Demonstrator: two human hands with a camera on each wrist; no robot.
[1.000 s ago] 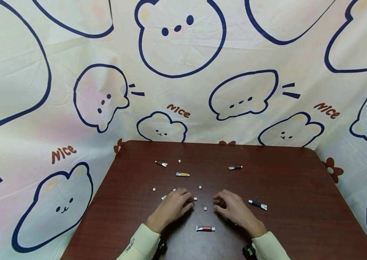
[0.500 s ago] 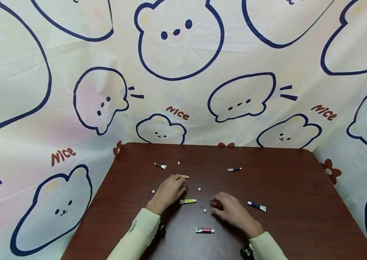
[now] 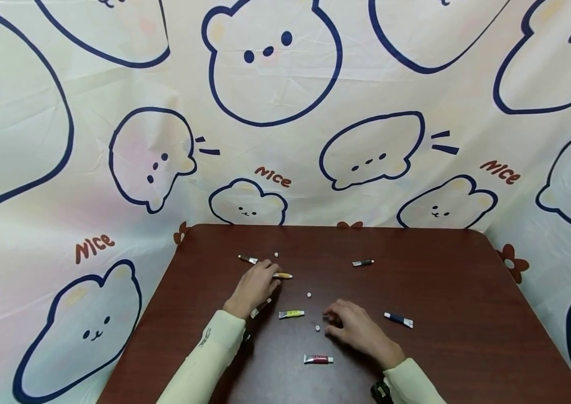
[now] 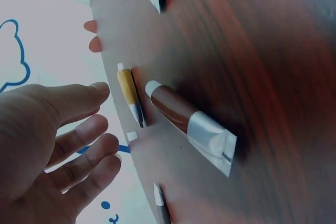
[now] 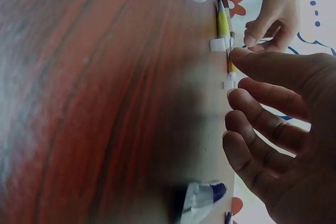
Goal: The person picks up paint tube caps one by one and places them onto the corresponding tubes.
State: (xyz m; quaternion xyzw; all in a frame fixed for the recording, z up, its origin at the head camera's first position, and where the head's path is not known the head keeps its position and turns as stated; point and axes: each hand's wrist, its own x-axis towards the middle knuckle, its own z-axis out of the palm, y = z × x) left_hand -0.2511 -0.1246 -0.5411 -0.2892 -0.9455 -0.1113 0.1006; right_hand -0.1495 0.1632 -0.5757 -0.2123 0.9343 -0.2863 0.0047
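My left hand (image 3: 254, 287) reaches over the table by an ochre paint tube (image 3: 284, 275), covering its left end in the head view. In the left wrist view its fingers are loosely bent around nothing, apart from the ochre tube. A brown paint tube (image 4: 176, 108) lies below that wrist. My right hand (image 3: 358, 328) hovers over the table, fingers relaxed, holding nothing; a small white cap-like piece (image 3: 318, 328) lies just left of it. Between the hands is a yellow paint tube (image 3: 291, 314). Closer to me lies a red paint tube (image 3: 318, 359).
A dark blue tube (image 3: 398, 320) lies right of my right hand. Farther back are a black tube (image 3: 363, 262) and another dark tube (image 3: 247, 259). More small white pieces (image 3: 309, 294) are scattered about. Patterned cloth (image 3: 275, 146) hangs behind the brown table (image 3: 467, 336).
My left hand has moved forward and left, from over the yellow tube to beside the ochre one, uncovering the yellow and brown tubes. My right hand has barely moved.
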